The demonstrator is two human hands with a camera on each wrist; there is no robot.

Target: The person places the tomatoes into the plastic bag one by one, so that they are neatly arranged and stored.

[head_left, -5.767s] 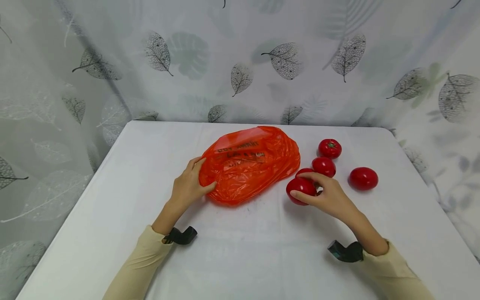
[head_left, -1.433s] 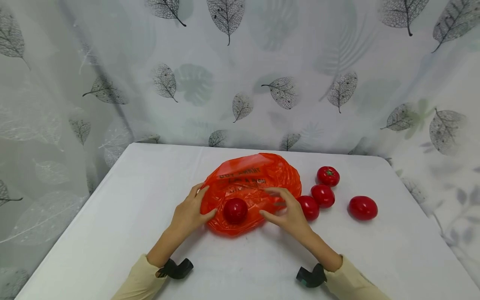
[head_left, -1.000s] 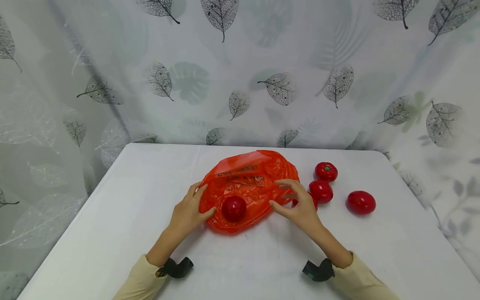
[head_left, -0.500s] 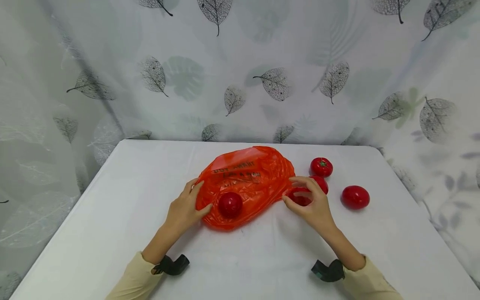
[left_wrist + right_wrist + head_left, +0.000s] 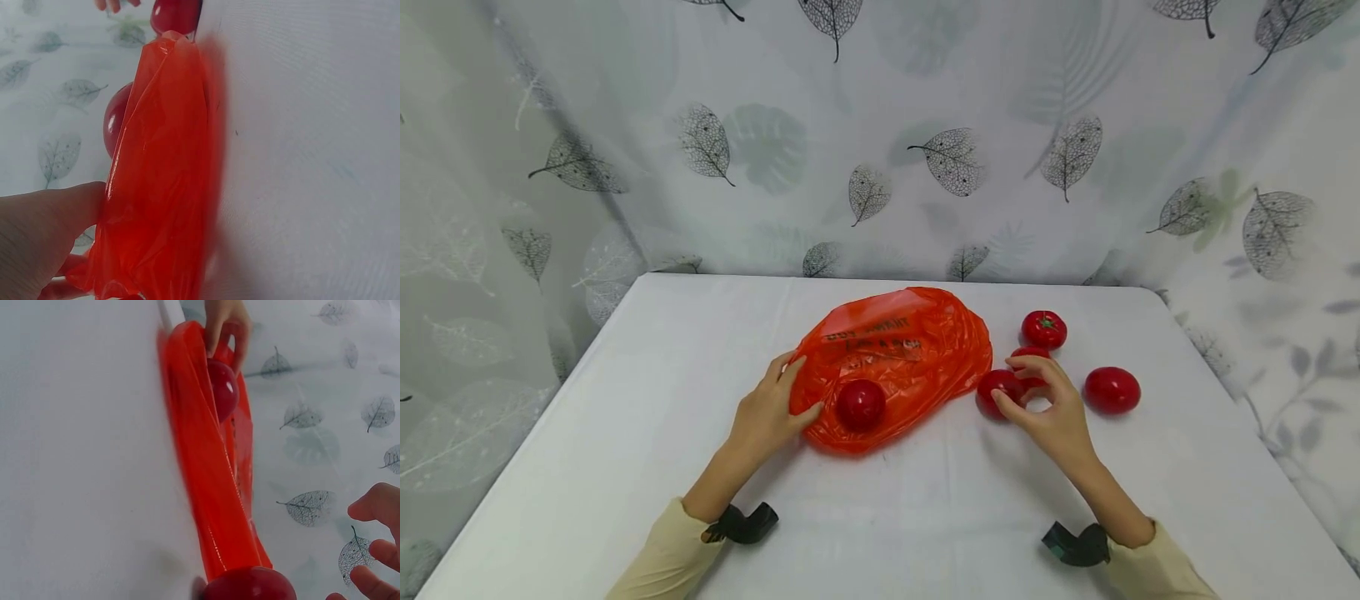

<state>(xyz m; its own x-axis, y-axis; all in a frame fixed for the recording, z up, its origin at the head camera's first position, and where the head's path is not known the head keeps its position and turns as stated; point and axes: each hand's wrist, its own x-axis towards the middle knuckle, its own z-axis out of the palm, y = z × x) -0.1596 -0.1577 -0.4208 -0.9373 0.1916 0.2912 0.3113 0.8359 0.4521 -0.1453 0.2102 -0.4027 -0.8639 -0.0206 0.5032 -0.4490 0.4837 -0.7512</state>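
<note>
From the head, an orange bag (image 5: 943, 337) lies flat and crumpled on the table (image 5: 880, 525). The left hand (image 5: 763, 412) holds its edge at about 8 o'clock, thumb and fingers set apart along the plastic, likely so that the thin sheet cannot slide or fold. One loose tomato (image 5: 861, 406) sits toward the bag's 7 o'clock, close to the thumb, which may help stop it rolling.

The right hand (image 5: 1060, 417), past the bag's 3 o'clock, has its grip in a wide curve, apparently rounded to suit a fruit; it has nothing in hold. The near tomato (image 5: 992, 390) is just beside the thumb, and I cannot tell whether they touch. A partly hidden tomato (image 5: 1028, 352) shows behind the fingers, a stalked tomato (image 5: 1044, 330) lies at 1 o'clock from the near one, and an oblong tomato (image 5: 1112, 390) lies apart at 3 o'clock. Lying bunched, the first three probably leave little finger room between them.

From the left wrist, that hand's thumb presses the bag at 8 o'clock with fingertips behind the plastic, a pinch that seems meant to steady it. The loose tomato bulges above the bag at 10 o'clock.

From the right wrist, a tomato fills 6 o'clock while spread fingers stand clear of it at 4 o'clock; the left hand reaches down from 12.
</note>
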